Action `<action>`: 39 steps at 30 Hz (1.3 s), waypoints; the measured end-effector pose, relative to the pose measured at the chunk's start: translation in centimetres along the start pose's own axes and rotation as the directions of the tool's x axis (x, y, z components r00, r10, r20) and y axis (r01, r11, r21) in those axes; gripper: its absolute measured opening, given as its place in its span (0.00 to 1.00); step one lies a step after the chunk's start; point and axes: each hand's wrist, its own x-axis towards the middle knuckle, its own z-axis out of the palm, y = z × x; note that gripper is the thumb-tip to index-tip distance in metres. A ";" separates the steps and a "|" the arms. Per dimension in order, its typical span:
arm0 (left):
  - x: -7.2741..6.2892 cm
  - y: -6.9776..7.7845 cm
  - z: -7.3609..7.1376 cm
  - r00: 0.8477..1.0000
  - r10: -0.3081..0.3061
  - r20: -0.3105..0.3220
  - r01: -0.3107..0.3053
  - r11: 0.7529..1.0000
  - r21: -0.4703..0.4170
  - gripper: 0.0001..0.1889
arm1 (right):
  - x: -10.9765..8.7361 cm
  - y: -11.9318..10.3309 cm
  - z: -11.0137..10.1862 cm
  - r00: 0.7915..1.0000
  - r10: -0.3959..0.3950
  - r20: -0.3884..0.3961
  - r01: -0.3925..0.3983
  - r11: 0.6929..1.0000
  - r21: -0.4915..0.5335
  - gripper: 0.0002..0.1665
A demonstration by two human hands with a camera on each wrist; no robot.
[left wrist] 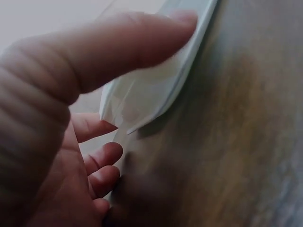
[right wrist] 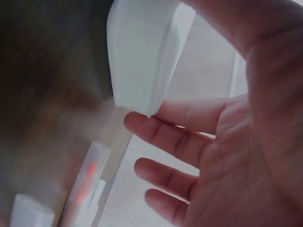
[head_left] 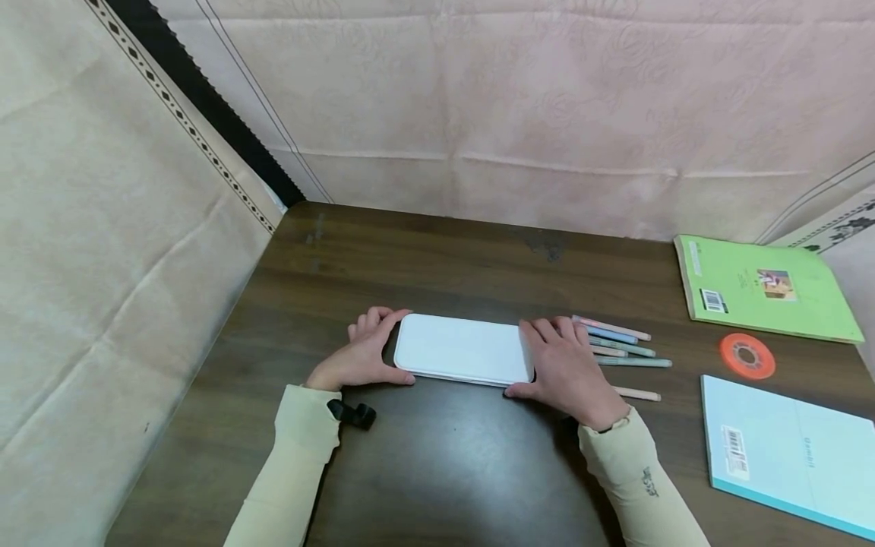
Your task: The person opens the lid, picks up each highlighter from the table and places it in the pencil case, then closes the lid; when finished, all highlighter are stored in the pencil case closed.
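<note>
A white oblong case [head_left: 463, 349] with rounded corners lies flat in the middle of the dark wooden table. My left hand [head_left: 365, 353] grips its left end, thumb along the near side and index finger at the far corner. At the right end my right hand [head_left: 563, 368] holds it between the thumb on the near side and fingers over the far corner. The left wrist view shows the thumb [left wrist: 142, 47] across the side of the case [left wrist: 147, 92]. In the right wrist view, fingertips [right wrist: 137, 120] meet the end of the case [right wrist: 139, 56].
Several pens [head_left: 632, 362] lie beside the right hand, partly hidden by it. Farther right are a green book [head_left: 752, 296], an orange ring-shaped disc [head_left: 731, 353] and a light blue book [head_left: 779, 448]. Pale cloth [head_left: 478, 91] hangs behind the table [head_left: 444, 456].
</note>
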 end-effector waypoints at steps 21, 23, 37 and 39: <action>0.2 0.1 0.5 1.000 -0.006 0.002 0.006 0.999 0.051 0.52 | 1.6 1.4 -0.5 0.985 -0.170 -0.015 0.170 0.985 0.001 0.54; 0.2 0.1 0.4 1.000 -0.008 0.009 0.008 0.998 0.058 0.52 | 1.9 1.5 -0.6 0.983 -0.182 0.001 0.182 0.983 0.007 0.54; 0.0 -0.2 0.3 1.000 0.027 0.015 -0.028 0.997 0.076 0.53 | 3.0 2.1 -1.9 0.967 -0.206 0.149 0.187 0.973 0.135 0.46; 0.1 -0.1 0.4 0.999 0.035 0.012 -0.036 0.997 0.069 0.53 | 3.0 2.2 -2.2 0.965 -0.205 0.165 0.182 0.973 0.145 0.47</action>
